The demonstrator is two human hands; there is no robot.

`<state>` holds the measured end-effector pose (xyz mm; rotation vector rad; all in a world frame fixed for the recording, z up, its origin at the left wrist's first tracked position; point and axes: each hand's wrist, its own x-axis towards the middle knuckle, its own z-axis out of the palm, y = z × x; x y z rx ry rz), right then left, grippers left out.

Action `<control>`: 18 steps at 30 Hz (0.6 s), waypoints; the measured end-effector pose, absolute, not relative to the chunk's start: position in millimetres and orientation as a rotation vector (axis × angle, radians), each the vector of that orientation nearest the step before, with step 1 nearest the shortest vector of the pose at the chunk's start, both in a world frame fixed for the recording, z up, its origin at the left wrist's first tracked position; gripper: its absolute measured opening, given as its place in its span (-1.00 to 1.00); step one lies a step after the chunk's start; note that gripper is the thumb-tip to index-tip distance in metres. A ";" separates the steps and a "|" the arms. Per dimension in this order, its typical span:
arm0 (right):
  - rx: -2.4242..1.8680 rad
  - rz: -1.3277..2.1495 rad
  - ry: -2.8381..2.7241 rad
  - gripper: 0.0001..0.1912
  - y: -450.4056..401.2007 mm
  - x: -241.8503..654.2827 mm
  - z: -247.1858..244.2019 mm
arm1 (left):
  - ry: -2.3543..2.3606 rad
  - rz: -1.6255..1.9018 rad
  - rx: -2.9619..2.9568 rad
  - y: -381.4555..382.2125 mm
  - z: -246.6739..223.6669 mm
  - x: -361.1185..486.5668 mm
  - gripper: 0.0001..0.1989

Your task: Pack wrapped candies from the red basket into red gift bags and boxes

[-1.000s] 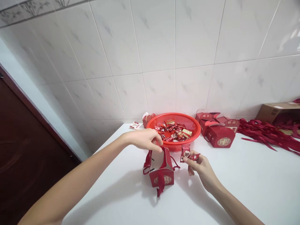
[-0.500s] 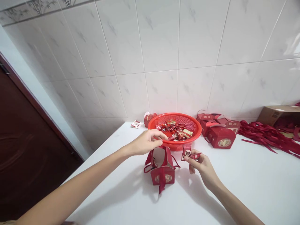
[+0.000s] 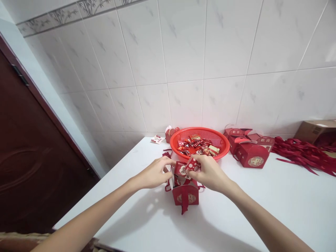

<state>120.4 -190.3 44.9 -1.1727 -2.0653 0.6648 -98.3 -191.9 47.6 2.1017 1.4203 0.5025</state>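
The right hand [image 3: 211,174] bends over the top of a small red cardboard gift box [image 3: 179,198], its thumb and fingers closed on two shiny red wrapped packets: a red packet with white dots [image 3: 193,163] and a red packet with a pale, dark-lettered emblem [image 3: 182,169]. The dotted packet's long axis slants, upper end away from the thumb. The emblem packet lies just left of the right fingertips, at the box's mouth, printed face turned up toward the viewer; its long axis is partly hidden.

The left hand [image 3: 154,173] is at the box's left edge, thumb and forefinger slightly parted; whether they pinch the flap between them I cannot tell.

The gift box stands upright below both sets of fingers, opening upward, its gold-patterned end facing the person and its long axis running away from them. A dark red ribbon [image 3: 185,201] hangs down that end.

Just beyond the right fingers sits a round red plastic basket [image 3: 224,140] of wrapped sweets [image 3: 198,142]. Beyond the left fingers are a printed white card [image 3: 156,139] and a smaller red box [image 3: 170,135]. To the right of the right fingers, well apart, stand folded red boxes [image 3: 254,159], then a heap of dark red ribbons [image 3: 294,153] beside a brown cardboard carton [image 3: 309,131].
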 end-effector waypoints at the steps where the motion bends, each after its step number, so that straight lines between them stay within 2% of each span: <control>1: -1.206 0.613 -2.091 -0.85 -190.2 116.0 46.6 | 1.419 0.521 2.059 -192.1 47.4 -98.3 -0.52; 3: -1.213 0.582 -2.075 -0.85 -189.0 109.0 47.9 | 1.415 0.551 1.988 -193.4 48.1 -97.6 -0.52; 5: -1.145 0.710 -1.992 -0.85 -186.7 104.9 47.2 | 1.398 0.570 1.937 -195.0 48.7 -96.5 -0.51; 9: -0.822 1.335 -1.689 -0.75 -181.8 103.3 43.3 | 1.353 0.612 1.867 -195.0 46.3 -96.1 -0.51; 11: -0.701 1.528 -1.598 -0.70 -180.0 104.1 40.5 | 1.346 0.633 1.855 -193.4 44.0 -96.7 -0.52; 13: -0.711 1.571 -1.630 -0.70 -178.3 104.5 37.4 | 1.345 0.637 1.856 -191.8 42.3 -97.2 -0.52; 18: -0.893 1.404 -1.887 -0.68 -176.1 101.7 32.4 | 1.311 0.617 1.866 -191.0 42.6 -97.0 -0.54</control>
